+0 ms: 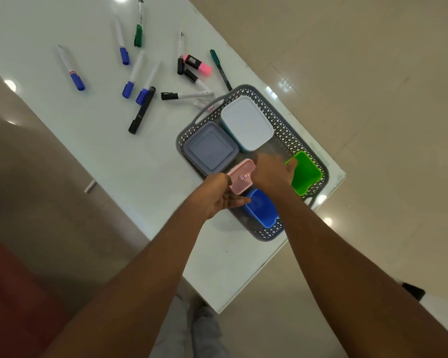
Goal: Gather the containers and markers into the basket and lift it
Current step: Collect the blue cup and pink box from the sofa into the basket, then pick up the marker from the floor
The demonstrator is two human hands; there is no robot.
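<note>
A grey perforated basket [277, 117] sits at the table's right corner. Inside it are a white-lidded container [247, 124], a grey square container [210, 148], a green open tub [307, 173], a blue open tub [261, 209] and a pink lidded box [242, 177]. My left hand [216, 196] holds the pink box at its near-left edge. My right hand [273, 173] lies on the box's right side, fingers spread toward the green tub. Several markers lie loose on the table, among them blue-capped ones [76, 80], a green one [139, 34], a black one [142, 109] and a pink highlighter [198, 64].
The white table [75, 125] ends just beyond the basket on the right and near side, with beige floor tiles [373, 99] past it. A small white stick [89, 187] lies at the table's left edge. My legs show below the table.
</note>
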